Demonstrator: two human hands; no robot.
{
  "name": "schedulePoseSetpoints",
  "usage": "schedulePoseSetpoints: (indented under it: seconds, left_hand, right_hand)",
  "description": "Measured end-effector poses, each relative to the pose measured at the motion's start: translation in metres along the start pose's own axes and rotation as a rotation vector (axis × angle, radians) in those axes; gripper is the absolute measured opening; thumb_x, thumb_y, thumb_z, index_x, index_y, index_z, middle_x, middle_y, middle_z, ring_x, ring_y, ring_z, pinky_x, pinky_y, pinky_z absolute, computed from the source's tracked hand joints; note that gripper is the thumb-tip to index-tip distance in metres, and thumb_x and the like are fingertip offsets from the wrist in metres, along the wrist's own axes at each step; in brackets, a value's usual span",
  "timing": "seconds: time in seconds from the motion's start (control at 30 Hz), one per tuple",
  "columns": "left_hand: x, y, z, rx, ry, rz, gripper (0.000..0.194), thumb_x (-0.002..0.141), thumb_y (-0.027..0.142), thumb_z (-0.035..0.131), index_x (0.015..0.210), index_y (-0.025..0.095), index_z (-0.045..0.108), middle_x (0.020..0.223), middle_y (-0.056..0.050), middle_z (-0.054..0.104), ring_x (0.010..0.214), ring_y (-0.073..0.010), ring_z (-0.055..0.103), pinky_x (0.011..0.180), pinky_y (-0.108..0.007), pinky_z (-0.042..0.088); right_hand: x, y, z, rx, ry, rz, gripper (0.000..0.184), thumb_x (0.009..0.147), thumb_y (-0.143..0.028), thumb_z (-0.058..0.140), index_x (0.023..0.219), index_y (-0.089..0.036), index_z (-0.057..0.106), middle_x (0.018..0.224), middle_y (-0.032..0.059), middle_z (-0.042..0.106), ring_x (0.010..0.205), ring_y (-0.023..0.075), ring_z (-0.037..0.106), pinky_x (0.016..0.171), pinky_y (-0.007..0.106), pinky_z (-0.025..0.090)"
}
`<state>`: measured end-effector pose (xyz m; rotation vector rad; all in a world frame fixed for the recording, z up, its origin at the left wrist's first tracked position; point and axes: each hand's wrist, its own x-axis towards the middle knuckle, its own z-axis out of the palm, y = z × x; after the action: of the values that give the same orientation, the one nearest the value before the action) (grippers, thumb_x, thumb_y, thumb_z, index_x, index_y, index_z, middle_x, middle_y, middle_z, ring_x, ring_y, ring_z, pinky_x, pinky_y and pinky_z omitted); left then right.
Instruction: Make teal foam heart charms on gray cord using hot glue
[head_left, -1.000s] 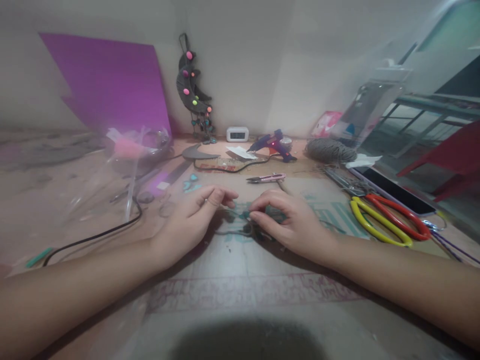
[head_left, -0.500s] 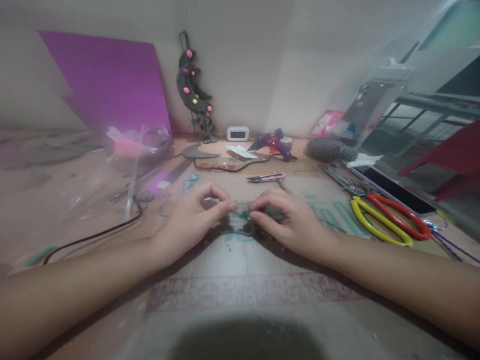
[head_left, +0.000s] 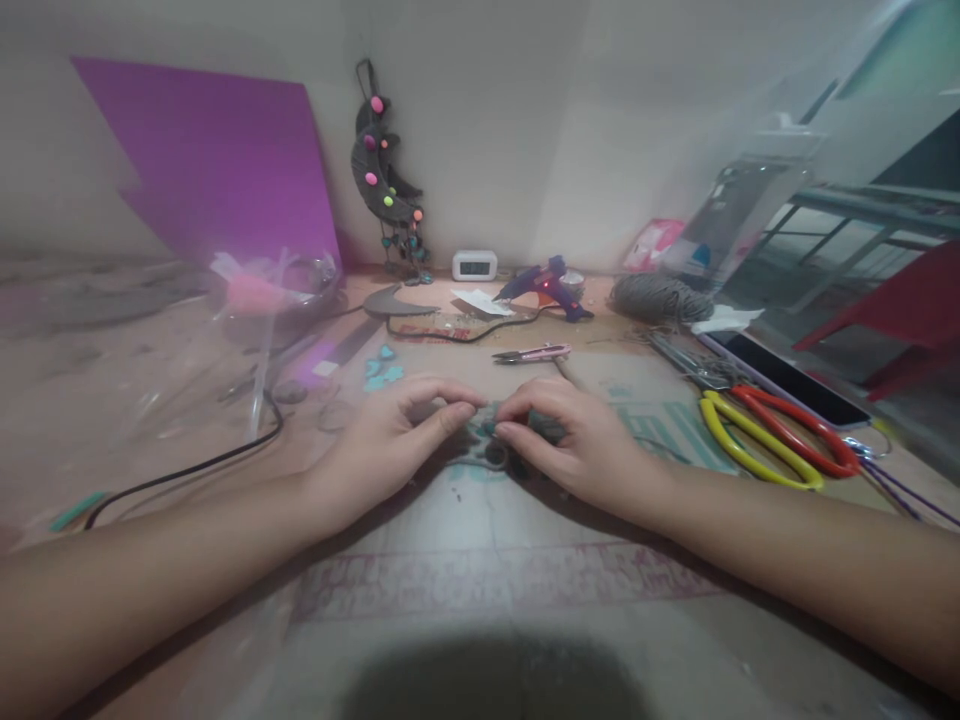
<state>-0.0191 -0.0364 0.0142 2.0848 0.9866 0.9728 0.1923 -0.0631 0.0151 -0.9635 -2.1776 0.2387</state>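
Observation:
Over the middle of the table, my left hand (head_left: 409,430) and my right hand (head_left: 577,440) face each other with fingertips nearly touching. Thumb and forefinger of my right hand pinch a thin grey cord with a small teal piece (head_left: 491,425) at the fingertips. My left thumb and forefinger are closed close by on what looks like the cord's end; the fingers partly hide it. Below the hands, a grey cord (head_left: 474,462) curls on the table. Small teal cutouts (head_left: 384,370) lie beyond my left hand, and pink thread snips (head_left: 532,355) lie beyond the gap between the hands.
A glue gun (head_left: 546,288) with a lit red light stands at the back near a white clock (head_left: 475,265). At right are grey yarn (head_left: 664,300), scissors with yellow and red handles (head_left: 780,435) and a phone (head_left: 787,378). A black cable (head_left: 195,467) crosses the left side.
My left thumb and forefinger have moved right and closed together near my right fingertips. The right hand keeps its pinch almost unmoved.

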Motion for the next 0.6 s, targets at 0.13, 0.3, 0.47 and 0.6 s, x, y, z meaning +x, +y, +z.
schedulePoseSetpoints:
  seconds: [0.13,0.3,0.47,0.6]
  left_hand:
    - [-0.0011,-0.0082,-0.0004,0.021,-0.060,0.114,0.016,0.094,0.028,0.056,0.096,0.023,0.071,0.096,-0.001,0.070,0.094,-0.0160,0.063,0.085,-0.029,0.048]
    - [-0.0015,-0.0040,-0.0006,0.028,-0.085,0.097,0.016,0.094,0.030,0.055,0.092,0.022,0.069,0.094,-0.002,0.068,0.091,-0.0167,0.062,0.084,-0.030,0.047]
    - [-0.0023,0.0006,0.0000,0.019,-0.112,0.057,0.017,0.095,0.032,0.052,0.090,0.020,0.063,0.091,-0.002,0.065,0.089,-0.0173,0.060,0.080,-0.029,0.047]
    - [-0.0049,0.0004,0.0012,-0.109,-0.093,-0.049,0.019,0.098,0.034,0.045,0.097,0.020,0.057,0.089,-0.001,0.062,0.081,-0.0148,0.059,0.072,-0.026,0.047]
  right_hand:
    - [-0.0001,0.0003,0.0015,0.010,-0.008,-0.002,0.005,0.089,-0.020,0.062,0.086,-0.016,0.065,0.078,0.0011,0.068,0.076,0.0131,0.059,0.075,0.027,0.045]
    - [-0.0008,0.0010,0.0021,0.011,-0.030,0.010,0.006,0.089,-0.021,0.061,0.087,-0.017,0.065,0.079,0.0019,0.068,0.078,0.0146,0.060,0.076,0.029,0.045]
    - [-0.0005,0.0010,0.0015,0.014,-0.045,0.007,0.007,0.090,-0.022,0.060,0.087,-0.019,0.065,0.079,0.0014,0.068,0.078,0.0150,0.060,0.076,0.030,0.045]
    - [-0.0001,0.0003,0.0005,0.013,-0.031,0.005,0.006,0.090,-0.022,0.061,0.086,-0.018,0.064,0.079,0.0013,0.067,0.077,0.0149,0.060,0.076,0.029,0.045]
